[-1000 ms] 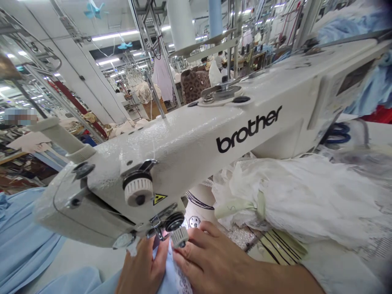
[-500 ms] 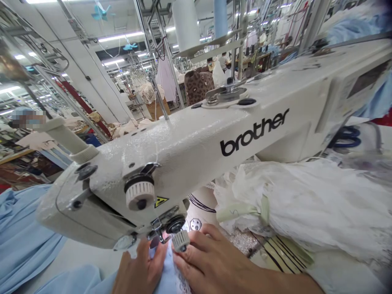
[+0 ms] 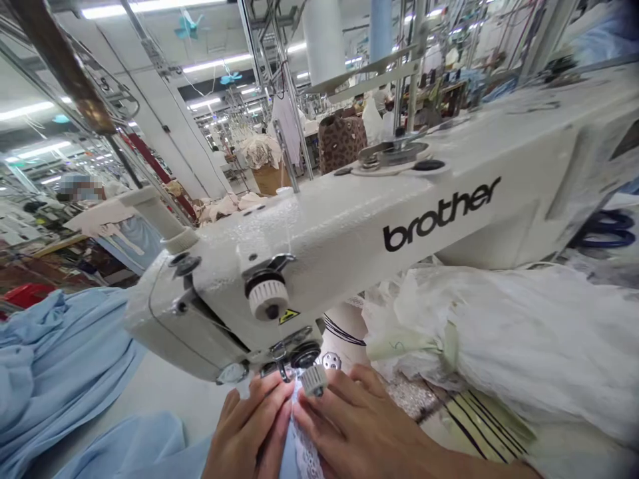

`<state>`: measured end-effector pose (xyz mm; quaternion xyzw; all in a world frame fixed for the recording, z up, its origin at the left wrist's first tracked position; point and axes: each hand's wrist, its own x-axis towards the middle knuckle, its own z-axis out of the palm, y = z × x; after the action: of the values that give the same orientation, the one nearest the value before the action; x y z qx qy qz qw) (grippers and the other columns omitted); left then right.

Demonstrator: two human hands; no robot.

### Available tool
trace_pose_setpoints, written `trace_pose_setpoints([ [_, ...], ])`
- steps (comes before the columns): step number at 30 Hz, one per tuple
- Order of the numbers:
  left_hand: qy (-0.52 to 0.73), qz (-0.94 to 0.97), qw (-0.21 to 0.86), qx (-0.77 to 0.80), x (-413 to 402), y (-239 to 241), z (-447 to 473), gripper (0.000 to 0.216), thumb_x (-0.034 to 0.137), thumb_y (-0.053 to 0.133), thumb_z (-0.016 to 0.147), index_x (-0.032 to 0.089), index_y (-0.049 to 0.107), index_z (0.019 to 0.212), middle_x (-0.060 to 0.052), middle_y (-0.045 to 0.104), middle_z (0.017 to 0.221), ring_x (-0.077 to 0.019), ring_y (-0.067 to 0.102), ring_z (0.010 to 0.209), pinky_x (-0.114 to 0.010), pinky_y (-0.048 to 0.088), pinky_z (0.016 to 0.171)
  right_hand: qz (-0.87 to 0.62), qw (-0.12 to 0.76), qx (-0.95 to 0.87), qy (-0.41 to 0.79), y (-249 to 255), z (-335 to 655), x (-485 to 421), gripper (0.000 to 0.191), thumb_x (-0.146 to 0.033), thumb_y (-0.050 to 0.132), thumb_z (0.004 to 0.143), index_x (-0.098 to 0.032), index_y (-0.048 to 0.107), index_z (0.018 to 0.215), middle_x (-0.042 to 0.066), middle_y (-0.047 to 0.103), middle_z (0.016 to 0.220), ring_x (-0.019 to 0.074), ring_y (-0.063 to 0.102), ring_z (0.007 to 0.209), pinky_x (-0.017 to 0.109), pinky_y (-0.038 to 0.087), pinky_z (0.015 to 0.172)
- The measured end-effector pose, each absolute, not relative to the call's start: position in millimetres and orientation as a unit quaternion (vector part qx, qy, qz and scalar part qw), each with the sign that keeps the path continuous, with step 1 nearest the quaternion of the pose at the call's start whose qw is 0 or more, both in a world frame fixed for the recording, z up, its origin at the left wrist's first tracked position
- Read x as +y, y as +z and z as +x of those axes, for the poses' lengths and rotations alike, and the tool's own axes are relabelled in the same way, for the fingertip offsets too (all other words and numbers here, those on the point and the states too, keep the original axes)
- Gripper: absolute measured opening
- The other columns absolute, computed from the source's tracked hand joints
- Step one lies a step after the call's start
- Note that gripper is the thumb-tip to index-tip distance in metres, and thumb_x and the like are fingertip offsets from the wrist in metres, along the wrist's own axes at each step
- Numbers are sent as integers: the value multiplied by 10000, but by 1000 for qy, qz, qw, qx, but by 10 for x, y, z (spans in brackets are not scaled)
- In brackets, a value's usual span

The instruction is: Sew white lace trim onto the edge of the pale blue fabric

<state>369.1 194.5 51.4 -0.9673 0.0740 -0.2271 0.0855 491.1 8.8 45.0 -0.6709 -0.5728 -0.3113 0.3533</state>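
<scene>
The left hand (image 3: 247,432) and right hand (image 3: 359,426) clamp light-blue fabric with lace trim (image 3: 302,456) just below the Brother sewing machine head (image 3: 339,226).

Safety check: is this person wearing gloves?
No, the left hand and right hand are bare, resting on pale blue fabric.

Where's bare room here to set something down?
Bare white tabletop shows between the crumpled light-blue fabric and your left hand. It's crowded right of your right hand, where gathered white fabric bunches under the white Brother sewing machine's arm.
</scene>
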Motion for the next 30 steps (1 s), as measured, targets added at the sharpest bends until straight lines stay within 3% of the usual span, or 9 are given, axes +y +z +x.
trace_pose_setpoints([
  [6,-275,-955,64,86,1895,565,3750,229,259,516,919,231,634,1114,-26,718,1050,-138,680,887,-243,548,795,-667,332,-582,-325,454,4908,83,175,-146,466,935,-160,626,1004,5,670,948,165,516,787,336,367,677],
  [15,-292,-949,79,88,1880,574,3772,197,244,500,923,225,599,1092,-3,718,957,-127,672,904,-245,523,854,-667,318,-589,-327,426,4885,96,369,-147,306,1027,-150,668,954,-1,688,1053,155,488,746,338,350,666],
  [30,-299,-949,48,92,1865,581,3784,155,207,508,912,214,590,1043,-2,691,966,-126,636,899,-227,484,877,-670,315,-594,-313,443,4882,95,289,-124,383,987,-147,671,994,4,687,1064,148,503,757,332,343,677],
])
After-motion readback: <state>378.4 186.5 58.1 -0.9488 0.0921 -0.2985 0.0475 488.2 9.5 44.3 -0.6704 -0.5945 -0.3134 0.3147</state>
